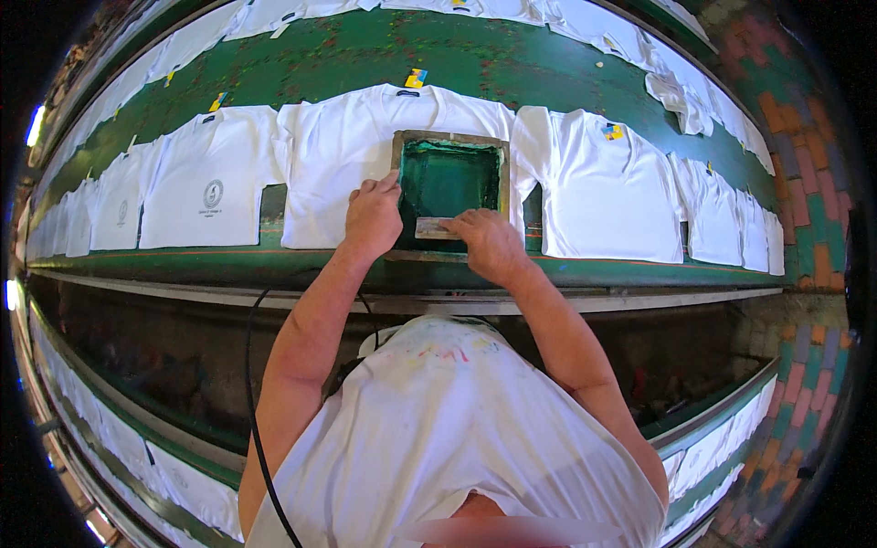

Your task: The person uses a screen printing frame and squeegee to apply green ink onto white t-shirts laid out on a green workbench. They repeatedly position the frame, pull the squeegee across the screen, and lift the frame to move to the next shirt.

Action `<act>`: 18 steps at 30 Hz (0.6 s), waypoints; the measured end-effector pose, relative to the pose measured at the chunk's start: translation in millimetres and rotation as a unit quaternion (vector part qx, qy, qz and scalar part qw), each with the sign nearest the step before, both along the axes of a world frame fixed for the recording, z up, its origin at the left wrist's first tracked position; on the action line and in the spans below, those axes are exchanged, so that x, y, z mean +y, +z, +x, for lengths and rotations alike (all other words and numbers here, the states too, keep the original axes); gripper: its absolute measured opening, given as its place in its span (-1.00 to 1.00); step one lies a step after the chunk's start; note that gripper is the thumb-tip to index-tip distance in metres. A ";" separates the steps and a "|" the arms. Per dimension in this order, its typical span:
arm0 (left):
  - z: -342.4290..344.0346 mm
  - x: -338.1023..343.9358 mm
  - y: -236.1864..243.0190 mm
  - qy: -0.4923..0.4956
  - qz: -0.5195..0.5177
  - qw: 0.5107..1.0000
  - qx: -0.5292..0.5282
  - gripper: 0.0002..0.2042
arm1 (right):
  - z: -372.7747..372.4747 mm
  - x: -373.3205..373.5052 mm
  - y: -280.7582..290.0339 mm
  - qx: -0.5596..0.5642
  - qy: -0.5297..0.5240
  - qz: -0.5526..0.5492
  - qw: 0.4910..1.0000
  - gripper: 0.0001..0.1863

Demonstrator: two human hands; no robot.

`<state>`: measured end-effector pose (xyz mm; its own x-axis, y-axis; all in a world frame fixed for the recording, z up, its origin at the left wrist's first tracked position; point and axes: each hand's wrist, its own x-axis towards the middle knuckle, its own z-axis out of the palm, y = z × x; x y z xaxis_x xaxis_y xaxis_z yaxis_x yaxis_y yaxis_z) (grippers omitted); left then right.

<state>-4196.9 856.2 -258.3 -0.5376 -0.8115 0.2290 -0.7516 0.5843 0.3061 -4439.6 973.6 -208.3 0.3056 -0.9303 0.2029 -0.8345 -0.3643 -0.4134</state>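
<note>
A wooden-framed printing screen (452, 178) with dark green mesh lies over the chest of a white T-shirt (338, 155). My left hand (374, 216) grips the left side of its frame, fingers closed along the wood. In my right hand (493, 243) is a squeegee (433, 228) with a light wooden edge, set inside the screen near the side closest to me. Part of its handle is hidden under my fingers. The cloth beneath the screen cannot be seen.
To the left, a white T-shirt (210, 169) bears a round dark print. Another white T-shirt (607, 196) on the right shows no print. They lie along a long green table (320, 59). A black cable (251, 384) hangs beside my left arm. Brick paving (808, 173) runs along the far right.
</note>
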 end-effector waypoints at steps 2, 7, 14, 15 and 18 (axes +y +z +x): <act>-2.1 3.8 -10.1 0.033 -0.012 0.998 0.045 -0.67 | 6.6 15.7 -1.1 -0.002 -0.009 -0.008 1.000 -0.46; -11.8 0.9 -35.6 0.075 0.024 0.979 0.189 -0.63 | 10.6 35.7 0.3 -0.008 0.012 0.019 1.000 -0.48; -19.1 12.7 -46.4 0.082 0.014 0.964 0.253 -0.58 | -14.1 41.5 -8.6 -0.130 -0.061 -0.014 0.989 -0.52; -17.9 13.7 -46.8 0.086 0.030 0.962 0.257 -0.58 | -18.1 42.3 -12.9 -0.143 -0.111 -0.046 0.982 -0.52; -16.0 15.2 -46.4 0.064 -0.015 0.966 0.251 -0.60 | -33.9 41.8 -26.1 -0.236 -0.248 -0.027 0.939 -0.52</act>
<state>-4213.0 871.3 -304.7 -0.2486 -0.8527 0.4595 -0.5801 0.5110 0.6343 -4473.5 1015.4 -234.4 -0.2989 -0.9191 0.2569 -0.6357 -0.0090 -0.7719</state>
